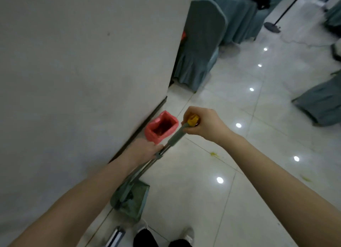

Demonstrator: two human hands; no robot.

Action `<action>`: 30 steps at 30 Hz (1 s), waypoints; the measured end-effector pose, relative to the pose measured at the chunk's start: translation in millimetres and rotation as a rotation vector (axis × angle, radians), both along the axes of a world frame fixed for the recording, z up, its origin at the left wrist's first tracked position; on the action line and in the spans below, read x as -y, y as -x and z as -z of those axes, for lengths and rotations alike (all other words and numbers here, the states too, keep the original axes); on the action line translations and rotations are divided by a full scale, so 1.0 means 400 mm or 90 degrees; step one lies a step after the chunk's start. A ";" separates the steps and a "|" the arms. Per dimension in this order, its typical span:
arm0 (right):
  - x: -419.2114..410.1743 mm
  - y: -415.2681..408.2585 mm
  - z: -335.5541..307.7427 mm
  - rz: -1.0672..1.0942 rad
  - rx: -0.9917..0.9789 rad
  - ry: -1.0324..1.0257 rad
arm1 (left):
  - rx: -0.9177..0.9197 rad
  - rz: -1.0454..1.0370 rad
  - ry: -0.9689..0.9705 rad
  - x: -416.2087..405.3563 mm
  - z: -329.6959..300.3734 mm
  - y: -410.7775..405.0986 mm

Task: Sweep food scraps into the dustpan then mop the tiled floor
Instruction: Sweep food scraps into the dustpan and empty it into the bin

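Note:
A flat mop (132, 198) with a green-grey pad rests on the tiled floor by the wall, its handle slanting up toward me. My right hand (204, 125) is closed around the handle's top, just under its yellow cap (193, 119). My left hand (145, 149) grips the metal shaft lower down. A small bin with a pink liner (161, 126) stands against the wall just past my left hand. Yellow-green scraps (214, 154) and a second smear (306, 178) lie on the glossy white tiles to the right.
A large pale wall (83, 71) fills the left. Chairs in teal covers (201, 43) stand beyond its corner, and another draped piece (323, 101) is at the right. A black stand base (272, 27) sits far back. My shoes (186, 235) and a metal object (116, 236) are at the bottom.

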State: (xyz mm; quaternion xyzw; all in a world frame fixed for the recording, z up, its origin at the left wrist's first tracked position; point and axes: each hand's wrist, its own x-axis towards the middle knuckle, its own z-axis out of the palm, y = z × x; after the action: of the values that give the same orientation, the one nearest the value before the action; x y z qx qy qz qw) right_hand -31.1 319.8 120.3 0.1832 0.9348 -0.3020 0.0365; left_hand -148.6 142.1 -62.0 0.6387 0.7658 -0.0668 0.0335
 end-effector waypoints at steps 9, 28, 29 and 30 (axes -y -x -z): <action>-0.152 -0.192 -0.035 -0.114 0.242 -0.320 | 0.054 0.088 0.044 -0.221 -0.030 -0.181; -0.389 -0.767 0.057 -0.140 0.352 -0.421 | -0.020 0.218 0.187 -0.538 -0.095 -0.606; -0.408 -0.799 0.055 -0.129 0.349 -0.419 | -0.027 0.229 0.189 -0.563 -0.097 -0.631; -0.426 -0.833 0.053 -0.118 0.345 -0.421 | -0.034 0.241 0.188 -0.591 -0.097 -0.657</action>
State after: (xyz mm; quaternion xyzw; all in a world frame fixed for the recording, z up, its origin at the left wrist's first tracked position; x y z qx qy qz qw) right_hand 302.1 490.3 99.0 0.1728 0.9504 0.0768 0.2468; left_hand 114.0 378.4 -23.1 0.7573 0.6147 -0.2002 0.0931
